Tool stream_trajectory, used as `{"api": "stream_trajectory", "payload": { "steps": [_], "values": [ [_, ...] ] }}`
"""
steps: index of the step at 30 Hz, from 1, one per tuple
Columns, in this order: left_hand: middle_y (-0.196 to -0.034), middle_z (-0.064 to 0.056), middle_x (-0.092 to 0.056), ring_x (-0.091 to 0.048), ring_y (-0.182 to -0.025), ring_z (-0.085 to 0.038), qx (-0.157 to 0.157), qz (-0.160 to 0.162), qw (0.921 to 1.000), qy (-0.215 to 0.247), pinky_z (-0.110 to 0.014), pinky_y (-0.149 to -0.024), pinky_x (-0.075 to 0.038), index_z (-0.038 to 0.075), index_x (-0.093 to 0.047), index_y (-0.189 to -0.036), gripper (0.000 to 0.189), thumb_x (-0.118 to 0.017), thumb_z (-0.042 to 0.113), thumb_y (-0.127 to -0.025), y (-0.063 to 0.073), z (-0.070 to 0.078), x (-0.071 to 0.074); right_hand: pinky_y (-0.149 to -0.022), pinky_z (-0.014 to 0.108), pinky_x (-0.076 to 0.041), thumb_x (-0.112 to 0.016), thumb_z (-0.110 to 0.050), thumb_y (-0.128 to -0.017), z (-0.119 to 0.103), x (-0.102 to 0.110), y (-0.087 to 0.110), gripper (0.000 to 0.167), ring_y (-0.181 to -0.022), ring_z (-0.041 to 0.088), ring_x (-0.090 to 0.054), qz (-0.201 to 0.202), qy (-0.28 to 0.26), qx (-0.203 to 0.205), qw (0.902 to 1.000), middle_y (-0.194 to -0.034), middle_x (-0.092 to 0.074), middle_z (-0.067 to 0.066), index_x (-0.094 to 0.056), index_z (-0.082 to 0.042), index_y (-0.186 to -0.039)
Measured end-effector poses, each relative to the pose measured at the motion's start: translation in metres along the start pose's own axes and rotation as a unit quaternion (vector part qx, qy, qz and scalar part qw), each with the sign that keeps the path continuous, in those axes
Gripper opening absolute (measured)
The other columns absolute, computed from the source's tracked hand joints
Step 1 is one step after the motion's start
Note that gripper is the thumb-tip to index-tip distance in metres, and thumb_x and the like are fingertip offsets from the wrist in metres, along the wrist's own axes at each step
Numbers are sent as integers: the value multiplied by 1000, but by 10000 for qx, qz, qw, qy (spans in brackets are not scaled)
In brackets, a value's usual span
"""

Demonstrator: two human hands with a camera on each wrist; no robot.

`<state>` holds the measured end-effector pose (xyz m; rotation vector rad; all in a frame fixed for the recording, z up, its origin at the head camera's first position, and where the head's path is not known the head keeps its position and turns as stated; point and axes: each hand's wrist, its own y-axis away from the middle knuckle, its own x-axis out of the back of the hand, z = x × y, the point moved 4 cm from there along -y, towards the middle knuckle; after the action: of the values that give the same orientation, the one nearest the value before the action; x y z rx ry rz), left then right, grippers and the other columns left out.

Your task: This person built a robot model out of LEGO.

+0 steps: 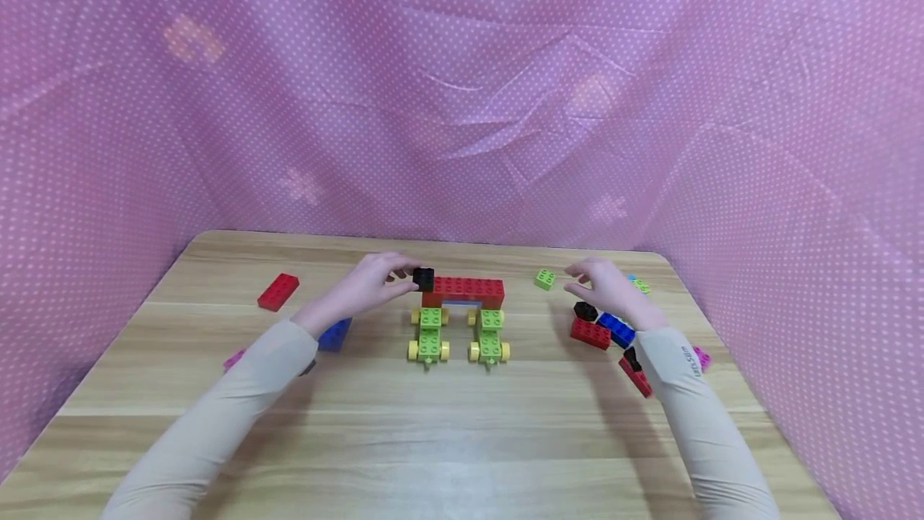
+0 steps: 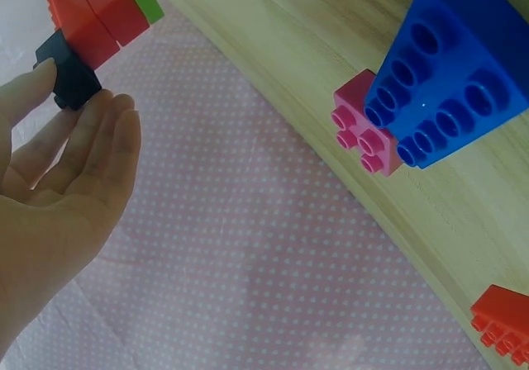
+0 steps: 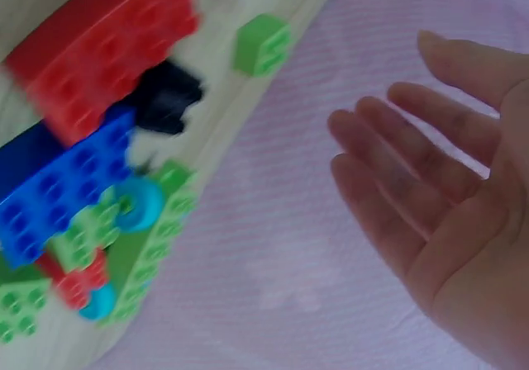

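Observation:
My left hand [image 1: 368, 289] pinches a black brick [image 1: 423, 279] between thumb and fingertips. In the head view this brick overlaps the left end of a row of red bricks [image 1: 464, 289]. The left wrist view shows the black brick [image 2: 74, 77] right against the red row's end. Below the row stand two lime-green wheeled bases [image 1: 430, 337] with yellow wheels, side by side. My right hand [image 1: 609, 289] hangs over the right side of the table. Its fingers are relaxed and apart, with nothing held, near a small green brick [image 1: 545, 278].
Left on the table [image 1: 462, 440] lie a red brick [image 1: 278, 292], a blue brick [image 1: 334, 335] and a pink brick [image 1: 234, 359]. At right sit a red brick [image 1: 590, 334], a blue brick [image 1: 617, 330] and several other pieces. A pink dotted curtain [image 1: 462, 143] surrounds the table's back and sides.

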<state>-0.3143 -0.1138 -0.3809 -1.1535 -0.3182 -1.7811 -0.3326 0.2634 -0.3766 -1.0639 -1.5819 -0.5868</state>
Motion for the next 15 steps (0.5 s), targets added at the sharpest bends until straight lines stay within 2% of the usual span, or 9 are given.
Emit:
{"api": "stream_trajectory", "payload": {
  "steps": [7,11,15],
  "values": [
    [-124,-18,-68,-68,-105,-28,-15,15,10000,-43,-42,-91,-60,2,-63,-129,40,-68,21,-94,1,0,0,-83,46,-61,-69,-10,-90,25,-8,12,26,-92,33,-72,-464,318,-459,9974,-100,-74,22,-70,7,-109],
    [-124,-18,-68,-69,-104,-28,-50,18,10000,-44,-41,-90,-60,1,-63,-129,40,-68,20,-94,1,0,0,-84,45,-60,-67,-9,-91,31,-13,14,26,-96,33,-71,-810,312,-592,9945,-103,-74,20,-69,6,-112],
    [-124,-19,-68,-69,-104,-28,-70,7,10000,-47,-41,-90,-60,0,-62,-129,40,-68,20,-94,1,1,0,-84,45,-60,-66,-8,-92,34,-16,13,25,-96,33,-70,-877,314,-571,9940,-104,-73,21,-69,6,-112]
  ]
}}
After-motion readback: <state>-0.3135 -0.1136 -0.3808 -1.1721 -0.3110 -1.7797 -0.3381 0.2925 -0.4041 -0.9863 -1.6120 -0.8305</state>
